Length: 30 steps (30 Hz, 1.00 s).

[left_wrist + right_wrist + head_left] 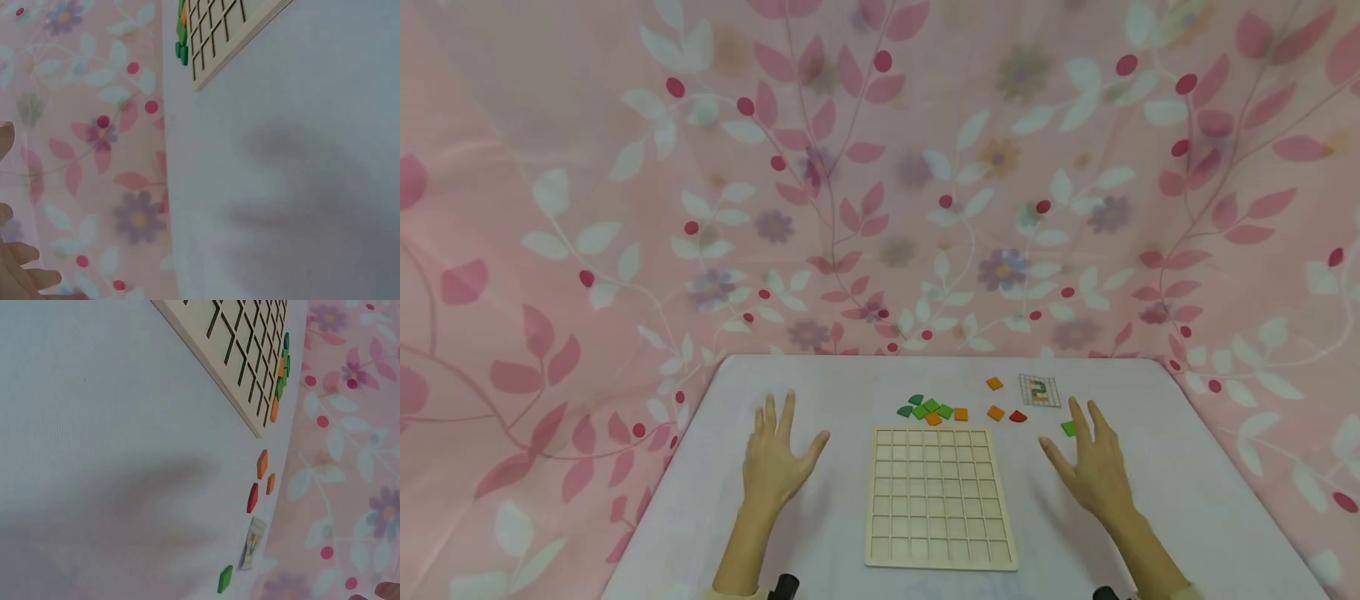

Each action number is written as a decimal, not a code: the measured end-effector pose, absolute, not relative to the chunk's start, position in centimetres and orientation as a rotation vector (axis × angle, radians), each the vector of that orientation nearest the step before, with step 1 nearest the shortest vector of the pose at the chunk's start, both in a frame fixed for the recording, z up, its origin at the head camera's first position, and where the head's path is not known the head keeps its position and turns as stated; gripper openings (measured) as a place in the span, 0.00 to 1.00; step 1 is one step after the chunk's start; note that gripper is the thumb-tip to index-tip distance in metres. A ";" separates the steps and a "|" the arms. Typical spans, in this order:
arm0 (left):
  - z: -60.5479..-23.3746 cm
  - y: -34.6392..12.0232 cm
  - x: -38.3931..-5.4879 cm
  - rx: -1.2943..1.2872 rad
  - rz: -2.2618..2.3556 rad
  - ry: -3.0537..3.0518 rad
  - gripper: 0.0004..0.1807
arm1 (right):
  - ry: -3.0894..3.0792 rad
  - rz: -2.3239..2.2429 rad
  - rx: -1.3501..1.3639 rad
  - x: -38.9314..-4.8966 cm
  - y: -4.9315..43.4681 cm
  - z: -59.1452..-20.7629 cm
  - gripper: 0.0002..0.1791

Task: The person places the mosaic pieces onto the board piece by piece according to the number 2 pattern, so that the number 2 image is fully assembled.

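While the left hand (777,462) and right hand (1096,473) hover empty, fingers extended, the gridded board (936,504) lies unfilled between them (loose tiles (932,406) beyond); apparently pre-pick, the next move calling for a fingertip pinch.

Grid board (938,500) on table (842,392): left hand (777,465) left of it, right hand (1093,468) right, most loose tiles (932,406) behind, 1 card (1040,391) behind-right.
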<state>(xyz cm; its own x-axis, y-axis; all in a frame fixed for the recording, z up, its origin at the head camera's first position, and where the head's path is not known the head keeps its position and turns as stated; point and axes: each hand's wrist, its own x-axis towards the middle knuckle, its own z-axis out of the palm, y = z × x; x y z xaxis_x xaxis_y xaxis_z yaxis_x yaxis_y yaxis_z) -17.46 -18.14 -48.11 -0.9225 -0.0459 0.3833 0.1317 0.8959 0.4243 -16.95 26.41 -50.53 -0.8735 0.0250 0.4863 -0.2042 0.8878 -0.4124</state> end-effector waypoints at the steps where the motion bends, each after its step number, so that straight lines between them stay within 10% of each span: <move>1: -48.8 -17.8 -17.3 -0.095 -0.695 -2.652 0.45 | -2.564 0.674 0.135 -17.0 26.4 -50.9 0.44; 14: -57.3 -12.8 -16.4 -0.377 -1.202 -2.462 0.22 | -2.498 0.886 0.166 -19.2 26.9 -54.6 0.37; 30: -60.3 -12.2 -16.5 -0.463 -1.295 -2.602 0.39 | -2.595 0.890 0.053 -21.1 28.6 -56.2 0.32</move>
